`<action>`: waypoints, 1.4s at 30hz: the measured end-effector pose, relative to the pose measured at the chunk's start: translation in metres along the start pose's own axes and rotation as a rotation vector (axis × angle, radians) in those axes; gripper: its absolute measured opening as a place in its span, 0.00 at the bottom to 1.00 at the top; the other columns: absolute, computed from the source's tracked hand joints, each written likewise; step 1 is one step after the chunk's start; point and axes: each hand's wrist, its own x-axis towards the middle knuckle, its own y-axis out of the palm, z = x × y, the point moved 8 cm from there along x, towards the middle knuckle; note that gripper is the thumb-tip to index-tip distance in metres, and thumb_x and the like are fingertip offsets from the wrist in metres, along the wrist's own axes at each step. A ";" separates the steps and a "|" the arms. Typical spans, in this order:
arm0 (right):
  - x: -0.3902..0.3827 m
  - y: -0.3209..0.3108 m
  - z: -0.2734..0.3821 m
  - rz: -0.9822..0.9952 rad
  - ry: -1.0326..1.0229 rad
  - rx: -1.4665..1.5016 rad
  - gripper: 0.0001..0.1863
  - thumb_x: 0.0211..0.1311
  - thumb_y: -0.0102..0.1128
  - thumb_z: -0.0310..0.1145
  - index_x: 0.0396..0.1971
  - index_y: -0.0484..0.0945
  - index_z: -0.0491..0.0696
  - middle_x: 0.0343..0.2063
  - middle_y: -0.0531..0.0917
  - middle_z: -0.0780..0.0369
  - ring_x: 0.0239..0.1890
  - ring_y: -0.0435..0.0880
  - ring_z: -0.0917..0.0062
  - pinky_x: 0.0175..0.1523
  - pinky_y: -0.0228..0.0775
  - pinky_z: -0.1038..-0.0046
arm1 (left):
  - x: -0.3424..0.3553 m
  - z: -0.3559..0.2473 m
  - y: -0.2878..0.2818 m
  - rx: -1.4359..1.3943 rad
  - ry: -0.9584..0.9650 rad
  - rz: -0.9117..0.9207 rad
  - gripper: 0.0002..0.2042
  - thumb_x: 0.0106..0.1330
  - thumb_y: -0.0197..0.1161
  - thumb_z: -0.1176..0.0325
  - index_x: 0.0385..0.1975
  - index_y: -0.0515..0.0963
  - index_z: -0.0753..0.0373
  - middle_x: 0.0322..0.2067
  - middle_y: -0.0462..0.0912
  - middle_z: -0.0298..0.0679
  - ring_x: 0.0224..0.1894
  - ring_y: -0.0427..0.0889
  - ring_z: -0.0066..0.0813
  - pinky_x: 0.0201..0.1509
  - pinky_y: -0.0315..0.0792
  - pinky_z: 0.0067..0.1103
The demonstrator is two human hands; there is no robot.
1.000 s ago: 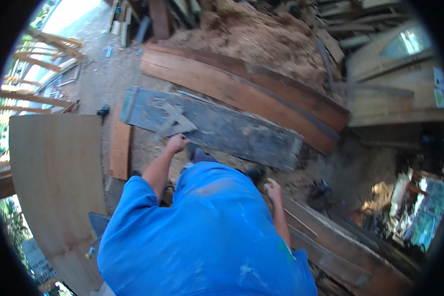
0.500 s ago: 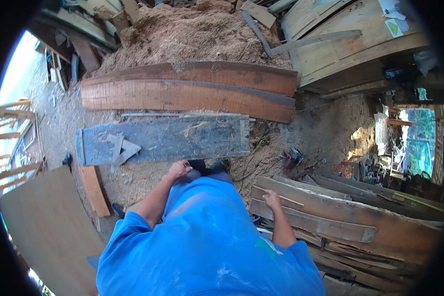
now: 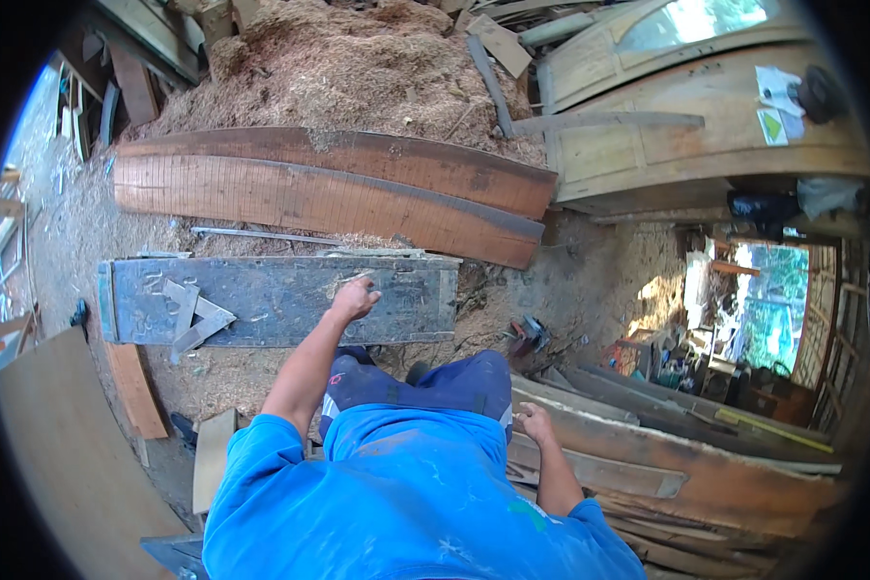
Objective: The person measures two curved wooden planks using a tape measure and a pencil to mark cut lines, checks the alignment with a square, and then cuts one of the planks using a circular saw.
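My left hand [image 3: 357, 299] is over the right part of a low dark bench [image 3: 290, 324], its fingers curled together. What it holds, if anything, is too small to make out. Two grey wooden pieces joined at an angle [image 3: 201, 317] lie on the bench's left part. By my right thigh, my right hand [image 3: 535, 423] has bent fingers, close to the edge of a stack of boards [image 3: 725, 474]. Whatever may be in its grip does not show.
Two wide reddish-brown planks [image 3: 329, 193] lie beyond the bench, before a heap of wood shavings [image 3: 358, 82]. Wooden door panels [image 3: 648, 159] stand far right. A small power tool [image 3: 529, 333] rests on the floor. A large sheet [image 3: 77, 464] leans at left.
My left hand has moved forward from my lap to over the bench. My right hand has drawn back from over the boards toward my thigh. The view has shifted, showing more of my legs.
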 end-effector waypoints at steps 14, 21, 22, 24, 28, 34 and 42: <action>0.369 -0.082 0.157 0.331 -0.486 -0.684 0.26 0.53 0.63 0.38 0.54 0.77 0.49 0.43 0.84 0.51 0.48 0.83 0.58 0.55 0.74 0.62 | 0.184 -0.032 0.086 0.061 -0.197 -0.693 0.20 0.62 0.62 0.52 0.46 0.80 0.60 0.54 0.75 0.48 0.60 0.69 0.45 0.67 0.56 0.45; 0.614 -0.151 0.340 0.068 -0.717 -0.789 0.28 0.52 0.68 0.38 0.56 0.76 0.51 0.54 0.79 0.52 0.57 0.77 0.60 0.62 0.69 0.62 | 0.198 -0.047 0.101 0.342 -0.366 -0.842 0.19 0.61 0.60 0.48 0.44 0.82 0.54 0.52 0.79 0.38 0.56 0.74 0.35 0.68 0.53 0.42; 0.643 -0.163 0.359 0.001 -0.767 -0.760 0.30 0.51 0.70 0.37 0.57 0.75 0.50 0.55 0.78 0.52 0.58 0.76 0.60 0.63 0.68 0.62 | 0.202 -0.051 0.102 0.346 -0.420 -0.840 0.19 0.61 0.60 0.48 0.44 0.82 0.54 0.52 0.79 0.38 0.56 0.74 0.35 0.68 0.53 0.42; 0.676 -0.150 0.400 -0.011 -0.717 -0.892 0.43 0.51 0.72 0.41 0.67 0.62 0.52 0.64 0.69 0.53 0.65 0.69 0.60 0.65 0.66 0.60 | 0.200 -0.049 0.099 0.373 -0.428 -0.818 0.17 0.61 0.61 0.50 0.41 0.83 0.54 0.50 0.80 0.37 0.53 0.76 0.35 0.67 0.54 0.42; 0.743 -0.143 0.451 -0.182 -0.740 -0.891 0.53 0.44 0.77 0.45 0.70 0.57 0.56 0.65 0.68 0.53 0.66 0.68 0.60 0.65 0.64 0.54 | 0.209 -0.051 0.094 0.353 -0.442 -0.779 0.12 0.60 0.61 0.56 0.38 0.83 0.53 0.44 0.81 0.36 0.51 0.77 0.32 0.66 0.55 0.40; 0.802 -0.124 0.466 -0.111 -0.564 -0.856 0.50 0.39 0.81 0.41 0.65 0.63 0.49 0.54 0.79 0.50 0.58 0.76 0.56 0.60 0.70 0.57 | 0.202 -0.054 0.087 0.369 -0.432 -0.812 0.11 0.57 0.61 0.57 0.36 0.83 0.53 0.40 0.82 0.33 0.49 0.78 0.30 0.67 0.54 0.40; 0.725 -0.151 0.460 -0.133 -0.763 -1.048 0.34 0.36 0.82 0.46 0.41 0.76 0.43 0.40 0.84 0.47 0.47 0.82 0.52 0.51 0.74 0.56 | 0.194 -0.049 0.097 0.313 -0.435 -0.836 0.11 0.56 0.62 0.57 0.35 0.83 0.52 0.35 0.82 0.30 0.46 0.78 0.27 0.66 0.56 0.40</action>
